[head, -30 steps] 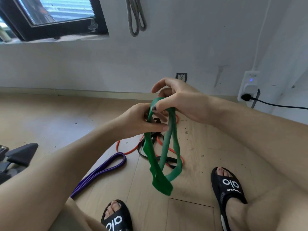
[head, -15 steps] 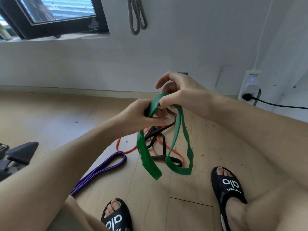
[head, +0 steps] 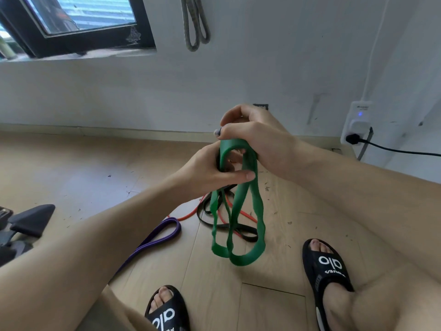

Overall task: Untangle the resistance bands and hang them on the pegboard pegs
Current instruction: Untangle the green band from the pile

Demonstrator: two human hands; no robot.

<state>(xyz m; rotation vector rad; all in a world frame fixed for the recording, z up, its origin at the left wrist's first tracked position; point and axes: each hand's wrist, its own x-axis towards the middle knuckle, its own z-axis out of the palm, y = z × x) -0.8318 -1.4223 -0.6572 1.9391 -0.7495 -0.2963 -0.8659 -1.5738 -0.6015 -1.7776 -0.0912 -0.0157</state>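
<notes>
The green resistance band (head: 238, 211) is hanging in mid-air above the wooden floor (head: 95, 168), folded into two long loops whose lower ends are dangling just clear of the boards. Its top fold is being held by both hands. The right hand (head: 257, 137) is curling over the top of the green band, its fingers clenched round the fold. The left hand (head: 210, 170), just below and beside the right hand, is pinching the green band's strands, its thumb lying across them.

Below the green band, on the floor, a black band (head: 241, 229) and a red band (head: 188, 215) are lying crossed over each other, seemingly tangled. A purple band (head: 152, 242) is stretching away from the green band toward the near left, apparently free of the knot. Far above the green band, a grey band (head: 194, 25) is already hanging on the wall (head: 262, 68); its peg is out of view.

The step in hand looks like the sorting of the green band: it is lifted free of the pile, but its loops seem doubled and possibly twisted. The next move probably calls for letting one strand slip through the fingers so the band opens into a single loop, then carrying it up to a peg beside the grey band.
</notes>
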